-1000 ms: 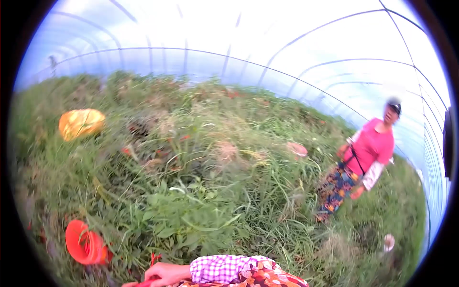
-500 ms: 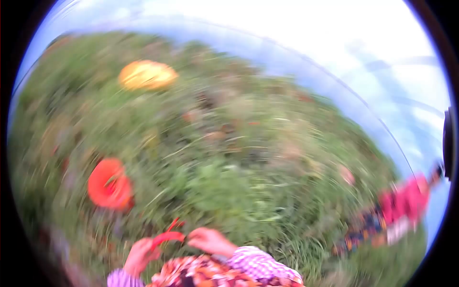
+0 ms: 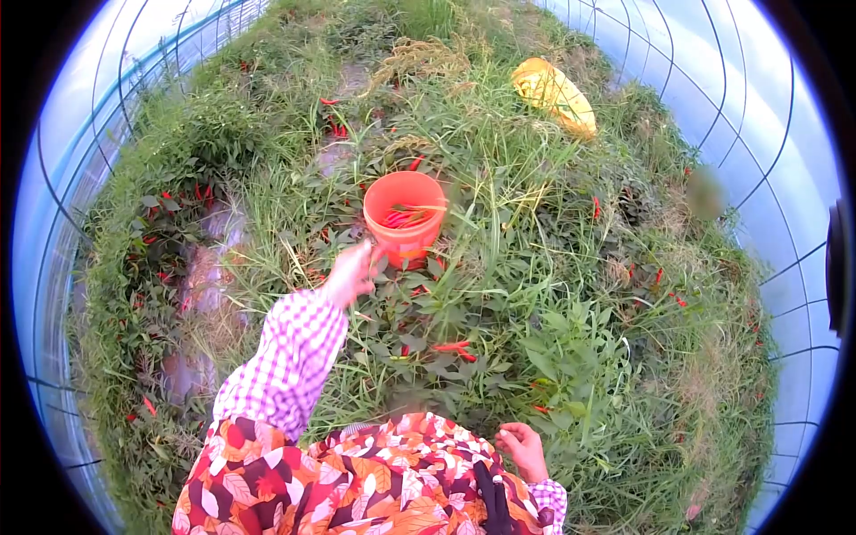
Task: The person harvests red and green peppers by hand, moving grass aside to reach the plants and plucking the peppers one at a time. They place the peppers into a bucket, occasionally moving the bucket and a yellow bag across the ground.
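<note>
My left hand (image 3: 350,273) reaches forward, fingers apart, right at the near left side of a red-orange bucket (image 3: 419,242). Red chili peppers (image 3: 406,217) lie inside the bucket, which stands among the plants. My right hand (image 3: 524,450) is low by the patterned apron (image 3: 374,481), its fingers curled loosely and nothing showing in them. Between the hands, more red chili peppers (image 3: 453,347) hang on the leafy pepper plants.
A yellow sack (image 3: 555,96) lies on the grass further ahead to the right. Tall grass and pepper plants (image 3: 571,348) fill the ground. Strips of plastic sheeting (image 3: 209,276) show at left. Hooped plastic tunnel walls (image 3: 789,205) curve along both sides.
The view has swung to the right, and a person in pink has left it. My left hand has let go of a red chili pepper and stretched to the bucket; my right hand has drawn back.
</note>
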Demonstrator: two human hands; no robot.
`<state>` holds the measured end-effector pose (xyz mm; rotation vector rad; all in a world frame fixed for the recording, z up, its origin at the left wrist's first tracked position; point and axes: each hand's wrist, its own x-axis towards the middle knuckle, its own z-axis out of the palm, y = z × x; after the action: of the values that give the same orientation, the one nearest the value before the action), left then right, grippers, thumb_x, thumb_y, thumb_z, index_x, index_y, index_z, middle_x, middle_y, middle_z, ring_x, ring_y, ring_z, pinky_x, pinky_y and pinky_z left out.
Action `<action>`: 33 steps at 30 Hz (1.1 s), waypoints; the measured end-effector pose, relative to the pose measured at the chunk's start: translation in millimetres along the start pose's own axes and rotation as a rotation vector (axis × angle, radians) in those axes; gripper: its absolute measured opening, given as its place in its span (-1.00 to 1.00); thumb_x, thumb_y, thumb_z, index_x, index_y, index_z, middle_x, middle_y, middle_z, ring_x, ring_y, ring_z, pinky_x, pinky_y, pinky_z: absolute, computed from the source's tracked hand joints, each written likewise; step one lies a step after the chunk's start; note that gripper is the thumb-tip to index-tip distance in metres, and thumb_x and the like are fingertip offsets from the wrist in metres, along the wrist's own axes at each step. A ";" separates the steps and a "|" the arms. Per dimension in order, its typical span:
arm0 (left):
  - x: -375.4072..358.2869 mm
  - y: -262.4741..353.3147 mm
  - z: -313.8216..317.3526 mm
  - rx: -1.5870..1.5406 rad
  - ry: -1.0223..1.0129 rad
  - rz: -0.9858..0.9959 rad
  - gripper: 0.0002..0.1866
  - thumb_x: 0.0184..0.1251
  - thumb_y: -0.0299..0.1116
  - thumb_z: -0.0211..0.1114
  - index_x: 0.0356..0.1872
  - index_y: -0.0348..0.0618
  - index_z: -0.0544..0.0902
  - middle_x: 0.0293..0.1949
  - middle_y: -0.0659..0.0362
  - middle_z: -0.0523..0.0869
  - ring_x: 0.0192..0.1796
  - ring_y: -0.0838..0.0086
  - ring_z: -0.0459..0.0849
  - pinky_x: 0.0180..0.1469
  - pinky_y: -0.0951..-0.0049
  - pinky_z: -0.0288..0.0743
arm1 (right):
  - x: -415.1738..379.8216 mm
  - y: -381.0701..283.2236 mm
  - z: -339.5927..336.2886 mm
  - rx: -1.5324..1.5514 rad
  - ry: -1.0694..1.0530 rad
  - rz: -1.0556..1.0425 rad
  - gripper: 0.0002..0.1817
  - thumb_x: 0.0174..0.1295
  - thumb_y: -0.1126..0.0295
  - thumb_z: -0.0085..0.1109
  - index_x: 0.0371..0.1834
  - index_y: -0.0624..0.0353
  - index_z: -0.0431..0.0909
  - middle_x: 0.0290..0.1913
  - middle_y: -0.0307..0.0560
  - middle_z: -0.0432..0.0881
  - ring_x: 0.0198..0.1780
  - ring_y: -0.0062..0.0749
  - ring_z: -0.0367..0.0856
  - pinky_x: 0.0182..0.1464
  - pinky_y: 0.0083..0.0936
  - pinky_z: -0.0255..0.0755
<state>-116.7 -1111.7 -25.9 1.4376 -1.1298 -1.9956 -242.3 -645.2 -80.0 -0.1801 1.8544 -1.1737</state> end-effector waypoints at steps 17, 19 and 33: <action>-39.6 -224.9 -215.3 1.497 -0.505 0.013 -0.58 0.11 -0.17 0.34 -0.05 -0.22 0.67 -0.22 -0.05 0.74 -0.18 0.19 0.73 -0.14 0.26 0.57 | 2.8 44.1 -12.9 -0.417 0.131 -0.055 -0.63 0.19 0.16 0.28 -0.10 0.23 0.62 -0.24 0.00 0.72 -0.19 -0.23 0.70 -0.11 -0.35 0.55; -57.0 -223.0 -226.2 1.095 -0.375 -0.220 -0.64 0.21 -0.26 0.30 -0.06 -0.29 0.66 -0.31 0.04 0.73 -0.28 0.34 0.71 -0.28 0.35 0.56 | 15.7 26.1 -6.0 -0.583 0.138 -0.152 -0.60 0.17 0.14 0.28 -0.04 0.18 0.61 -0.15 0.03 0.71 -0.10 -0.10 0.68 -0.03 -0.28 0.53; -146.0 -187.2 -253.6 0.797 -0.040 -0.424 -0.63 0.39 -0.22 0.18 0.11 -0.19 0.52 -0.21 0.14 0.70 -0.24 0.38 0.70 -0.25 0.32 0.58 | 76.9 14.0 -150.9 -1.465 0.320 0.519 0.05 -0.02 -0.19 0.38 0.51 -0.08 0.08 0.51 0.07 0.12 0.53 0.06 0.01 0.43 0.17 0.01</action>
<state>192.2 -989.1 -127.3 2.1735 -1.9026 -1.9132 -395.5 -581.5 -116.9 -0.2836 2.4806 0.6882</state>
